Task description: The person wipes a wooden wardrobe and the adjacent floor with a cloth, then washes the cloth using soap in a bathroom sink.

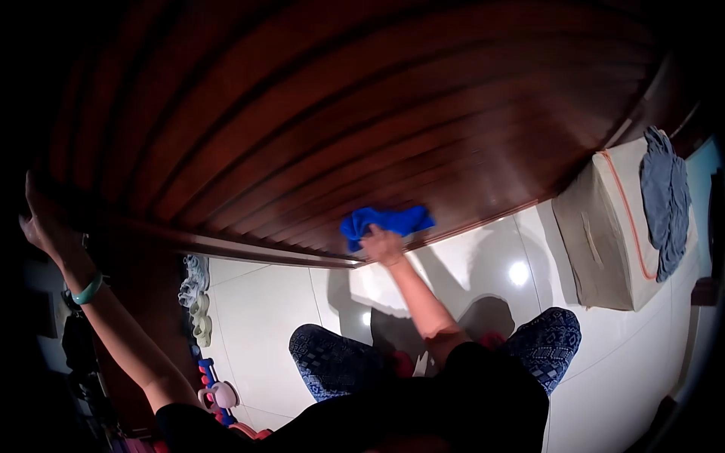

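Head view: patterned trousers (332, 359) nearest, knees apart, white tiled floor (249, 332) showing between and around them. Right hand (384, 245) reaches forward between the knees, grip clamped on a bunched blue cloth (414, 219). Slight blur there, so exact finger placement unclear. Cloth sits at the low edge of the dark red-brown slatted panel (302, 128), seemingly against its face, just above the floor.

Left hand (50, 230), green bracelet (87, 290) on that wrist, is out at the panel's left end. Fingers apart, nothing seen in the grip; can't tell if it touches the edge, too dark.

Farther out: beige box (604, 234) on the right with a grey cloth (664, 204) draped on it; shoes (194, 279) on the left past the panel's edge.

Step in hand, my read: wiping the panel's bottom strip. Next stroke calls for the cloth kept flat to the wood, light pressure, following the slats and working into the grooves. Left hand would do well to steady the panel if it swings.
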`<state>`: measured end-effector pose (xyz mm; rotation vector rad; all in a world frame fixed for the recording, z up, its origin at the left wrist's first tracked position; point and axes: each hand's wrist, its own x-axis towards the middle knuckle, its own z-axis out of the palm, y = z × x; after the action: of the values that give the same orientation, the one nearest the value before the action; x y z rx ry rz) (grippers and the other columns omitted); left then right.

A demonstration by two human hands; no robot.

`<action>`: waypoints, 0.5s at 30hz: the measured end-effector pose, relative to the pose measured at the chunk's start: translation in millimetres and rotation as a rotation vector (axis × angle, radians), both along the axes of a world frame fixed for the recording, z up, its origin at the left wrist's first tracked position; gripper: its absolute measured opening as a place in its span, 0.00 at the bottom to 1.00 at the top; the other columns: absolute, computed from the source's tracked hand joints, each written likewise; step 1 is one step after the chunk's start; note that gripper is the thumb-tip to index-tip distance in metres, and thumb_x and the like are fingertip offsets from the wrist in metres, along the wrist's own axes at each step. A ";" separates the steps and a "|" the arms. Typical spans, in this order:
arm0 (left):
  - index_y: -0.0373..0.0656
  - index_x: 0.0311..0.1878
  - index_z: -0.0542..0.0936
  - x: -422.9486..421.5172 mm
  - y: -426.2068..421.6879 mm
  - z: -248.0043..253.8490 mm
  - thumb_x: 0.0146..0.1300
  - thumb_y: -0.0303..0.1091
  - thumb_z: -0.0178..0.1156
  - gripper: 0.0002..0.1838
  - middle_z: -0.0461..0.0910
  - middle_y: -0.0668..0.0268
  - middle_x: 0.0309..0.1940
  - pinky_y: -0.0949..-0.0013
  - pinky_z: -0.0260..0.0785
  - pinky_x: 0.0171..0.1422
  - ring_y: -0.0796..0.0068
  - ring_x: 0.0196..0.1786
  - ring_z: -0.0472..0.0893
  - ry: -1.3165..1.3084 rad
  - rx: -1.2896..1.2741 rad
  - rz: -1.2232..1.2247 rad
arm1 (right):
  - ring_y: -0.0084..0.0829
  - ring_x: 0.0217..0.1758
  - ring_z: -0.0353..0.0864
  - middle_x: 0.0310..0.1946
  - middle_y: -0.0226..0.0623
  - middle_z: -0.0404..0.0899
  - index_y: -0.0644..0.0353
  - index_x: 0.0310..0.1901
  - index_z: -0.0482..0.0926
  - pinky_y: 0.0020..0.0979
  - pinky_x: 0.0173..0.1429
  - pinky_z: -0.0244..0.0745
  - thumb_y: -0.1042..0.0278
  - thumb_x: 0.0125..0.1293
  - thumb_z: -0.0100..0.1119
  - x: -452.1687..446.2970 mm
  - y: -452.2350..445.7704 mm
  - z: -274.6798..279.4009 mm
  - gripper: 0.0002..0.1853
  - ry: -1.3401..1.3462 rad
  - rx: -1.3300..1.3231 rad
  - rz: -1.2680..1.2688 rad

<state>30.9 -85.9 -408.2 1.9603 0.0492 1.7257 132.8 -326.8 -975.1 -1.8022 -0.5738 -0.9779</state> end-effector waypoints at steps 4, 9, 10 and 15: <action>0.31 0.41 0.77 -2.3 9.8 -0.6 0.57 0.34 0.63 0.15 0.79 0.60 0.33 0.73 0.73 0.34 0.74 0.31 0.79 -0.011 0.012 0.017 | 0.49 0.70 0.53 0.64 0.54 0.57 0.58 0.67 0.54 0.53 0.72 0.31 0.50 0.63 0.47 67.2 -79.7 -23.6 0.35 -0.016 0.121 -0.281; 0.31 0.39 0.78 -6.4 12.8 -0.5 0.59 0.34 0.61 0.13 0.80 0.61 0.32 0.74 0.73 0.33 0.75 0.30 0.79 -0.021 0.037 0.040 | 0.50 0.72 0.46 0.69 0.53 0.46 0.59 0.70 0.44 0.46 0.73 0.37 0.54 0.70 0.37 65.9 -96.8 122.8 0.32 0.450 0.822 -0.276; 0.31 0.39 0.78 -6.1 14.2 0.2 0.59 0.34 0.60 0.13 0.80 0.61 0.32 0.74 0.73 0.33 0.75 0.30 0.79 -0.030 0.038 0.034 | 0.50 0.72 0.45 0.70 0.53 0.46 0.56 0.70 0.43 0.47 0.73 0.36 0.55 0.70 0.37 60.5 -83.9 126.8 0.32 0.451 0.785 -0.337; 0.30 0.37 0.80 -10.1 23.1 -0.5 0.61 0.34 0.58 0.13 0.80 0.61 0.31 0.75 0.72 0.33 0.76 0.29 0.78 -0.055 0.047 -0.010 | 0.55 0.73 0.41 0.68 0.57 0.48 0.65 0.68 0.50 0.54 0.72 0.28 0.65 0.66 0.43 -28.9 51.5 80.2 0.31 0.255 0.315 -0.016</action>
<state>20.8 -62.7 -408.7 1.9414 -0.0209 1.7889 103.9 -275.3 -894.9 -1.6155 -0.2318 -0.7832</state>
